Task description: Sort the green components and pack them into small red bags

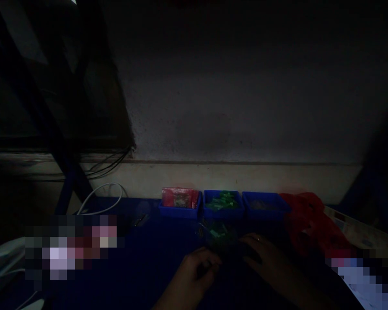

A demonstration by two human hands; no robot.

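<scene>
On the dark blue tabletop, my left hand is closed, thumb and fingers bent together in a pinch. What lies between its fingertips is too dark to make out. My right hand, with a ring on one finger, rests to the right with fingers stretched forward and the thumb apart; nothing shows in it. Just beyond and between both hands lies a small heap of green pieces, seemingly in something clear. A few thin, shiny bits lie at its left side.
Three blue bins line the back: one with a red packet, one with green pieces, and a right bin with faint clear contents. A red plastic bag lies right. A white cable loops at back left.
</scene>
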